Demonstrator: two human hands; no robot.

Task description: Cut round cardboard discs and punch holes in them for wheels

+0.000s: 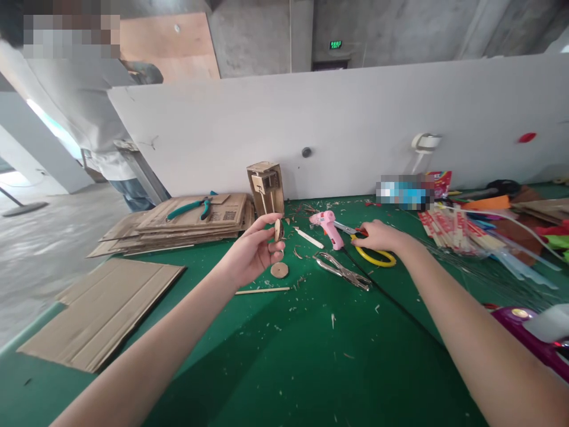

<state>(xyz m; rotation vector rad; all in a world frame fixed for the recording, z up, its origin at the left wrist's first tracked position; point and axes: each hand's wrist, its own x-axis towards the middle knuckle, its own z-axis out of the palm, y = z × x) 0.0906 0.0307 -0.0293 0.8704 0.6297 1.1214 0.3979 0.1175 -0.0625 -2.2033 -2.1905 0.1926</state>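
My left hand [258,249] pinches a small round cardboard disc [278,230] on edge between thumb and fingers. Below it, a second disc [280,270] lies flat on the green table [284,367], with a thin wooden stick [263,290] nearby. My right hand [380,236] is at the scissors [345,228], its fingers closed at the red-and-black handle. Just under that hand lies a yellow ring-shaped handle [377,259]. A pink glue gun [331,229] rests to the left of the scissors, and a white cutter [310,238] lies further left. Silver pliers [342,271] lie in front.
Stacked cardboard [191,216] with teal pliers [189,209] is at left, near a loose sheet [106,308]. A cardboard box model [267,187] stands by the white partition [355,118]. Packets [448,228] and sticks crowd the right. A person [84,95] stands beyond, left.
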